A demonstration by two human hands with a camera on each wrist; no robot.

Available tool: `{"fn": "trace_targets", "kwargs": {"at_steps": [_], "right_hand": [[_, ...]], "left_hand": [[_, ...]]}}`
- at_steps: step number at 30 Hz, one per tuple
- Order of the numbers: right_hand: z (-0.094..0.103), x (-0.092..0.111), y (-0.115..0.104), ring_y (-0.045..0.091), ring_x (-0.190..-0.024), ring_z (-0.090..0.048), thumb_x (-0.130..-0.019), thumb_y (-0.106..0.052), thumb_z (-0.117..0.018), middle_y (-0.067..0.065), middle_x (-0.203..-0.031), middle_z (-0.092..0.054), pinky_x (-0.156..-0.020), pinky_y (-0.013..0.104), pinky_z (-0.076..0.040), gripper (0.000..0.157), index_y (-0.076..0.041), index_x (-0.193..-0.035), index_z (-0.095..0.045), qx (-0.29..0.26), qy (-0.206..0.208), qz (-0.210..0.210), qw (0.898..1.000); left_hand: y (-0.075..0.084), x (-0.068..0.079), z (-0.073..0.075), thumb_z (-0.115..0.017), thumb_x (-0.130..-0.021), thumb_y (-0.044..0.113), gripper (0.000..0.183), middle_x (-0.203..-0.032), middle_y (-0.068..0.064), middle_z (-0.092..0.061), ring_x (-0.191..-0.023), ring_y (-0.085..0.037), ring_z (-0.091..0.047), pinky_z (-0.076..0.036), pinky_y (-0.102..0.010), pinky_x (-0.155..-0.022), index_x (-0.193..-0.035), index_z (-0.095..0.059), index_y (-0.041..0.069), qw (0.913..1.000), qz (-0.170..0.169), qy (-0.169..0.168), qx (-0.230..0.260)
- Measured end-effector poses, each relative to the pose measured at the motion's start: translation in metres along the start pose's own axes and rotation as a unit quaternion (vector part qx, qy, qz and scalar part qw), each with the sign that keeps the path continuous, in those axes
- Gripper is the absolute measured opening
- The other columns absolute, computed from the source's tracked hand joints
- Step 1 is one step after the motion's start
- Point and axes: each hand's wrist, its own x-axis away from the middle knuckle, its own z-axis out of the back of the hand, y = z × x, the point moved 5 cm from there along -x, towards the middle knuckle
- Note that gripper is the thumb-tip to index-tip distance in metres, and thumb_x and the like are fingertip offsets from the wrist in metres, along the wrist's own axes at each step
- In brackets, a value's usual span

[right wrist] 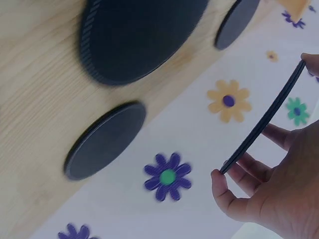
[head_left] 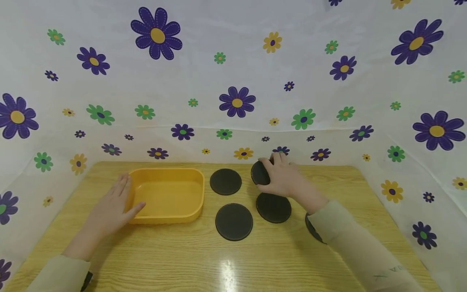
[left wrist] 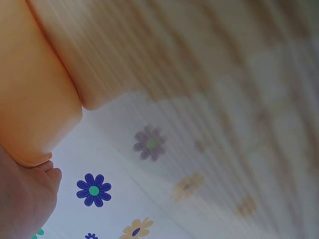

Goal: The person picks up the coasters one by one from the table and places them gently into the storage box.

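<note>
My right hand [head_left: 282, 175] pinches a thin black round coaster [head_left: 260, 173] by its edges; the right wrist view shows that coaster [right wrist: 264, 119] edge-on, lifted above the table. My left hand [head_left: 111, 205] rests against the left end of a yellow rectangular tray [head_left: 200, 194]. Its fingers lie straight along the outer wall, and the thumb reaches over the near left corner. On the table, black coasters lie right of the tray: one at the back [head_left: 226, 181], one in front [head_left: 234, 222], and another below my right hand [head_left: 273, 207]. A further coaster [head_left: 315, 229] is partly hidden by my right sleeve.
The wooden table [head_left: 175, 255] carries the tray and coasters. White cloth with purple, green and yellow flowers [head_left: 237, 101] hangs behind the table and along both sides. In the right wrist view, a separate coaster [right wrist: 104, 142] lies near the table's edge.
</note>
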Motion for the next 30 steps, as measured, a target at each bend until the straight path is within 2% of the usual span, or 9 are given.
{"fn": "trace_targets", "kwargs": {"at_steps": [8, 15, 20, 30], "right_hand": [[0.002, -0.014, -0.039, 0.044, -0.133, -0.047, -0.087, -0.06, -0.073, 0.027, -0.145, -0.046, -0.1, 0.068, -0.053, 0.092, -0.014, -0.161, -0.043, -0.016, 0.012, 0.041, 0.999], [0.003, -0.028, -0.074, 0.044, -0.137, -0.045, -0.086, -0.063, -0.07, 0.027, -0.148, -0.047, -0.099, 0.062, -0.054, 0.091, -0.017, -0.16, -0.044, -0.021, 0.02, 0.075, 0.997], [0.005, -0.036, -0.097, 0.04, -0.133, -0.047, -0.086, -0.064, -0.069, 0.024, -0.147, -0.047, -0.1, 0.059, -0.053, 0.091, -0.018, -0.16, -0.045, -0.028, 0.029, 0.098, 0.994], [0.001, -0.049, -0.144, 0.032, -0.133, -0.041, -0.087, -0.064, -0.067, 0.017, -0.147, -0.044, -0.103, 0.049, -0.049, 0.09, -0.022, -0.162, -0.041, -0.046, 0.003, 0.123, 0.991]], "left_hand": [[0.0, 0.001, 0.001, -0.051, -0.107, 0.057, 0.1, -0.173, -0.036, -0.007, -0.161, -0.054, -0.011, -0.013, -0.063, -0.133, -0.164, -0.01, -0.014, 1.0, 0.003, -0.004, 0.003], [-0.001, 0.001, 0.001, -0.052, -0.107, 0.056, 0.099, -0.173, -0.035, -0.006, -0.161, -0.055, -0.012, -0.011, -0.061, -0.134, -0.164, -0.01, -0.014, 1.0, 0.003, 0.0, 0.0], [0.001, 0.001, 0.002, -0.053, -0.107, 0.056, 0.099, -0.172, -0.037, -0.01, -0.161, -0.055, -0.014, -0.013, -0.061, -0.134, -0.164, -0.012, -0.014, 1.0, 0.0, 0.008, -0.002], [0.003, 0.003, 0.003, -0.051, -0.108, 0.054, 0.097, -0.174, -0.034, -0.003, -0.161, -0.055, -0.011, -0.01, -0.061, -0.134, -0.164, -0.009, -0.014, 1.0, 0.0, 0.005, 0.003]]}}
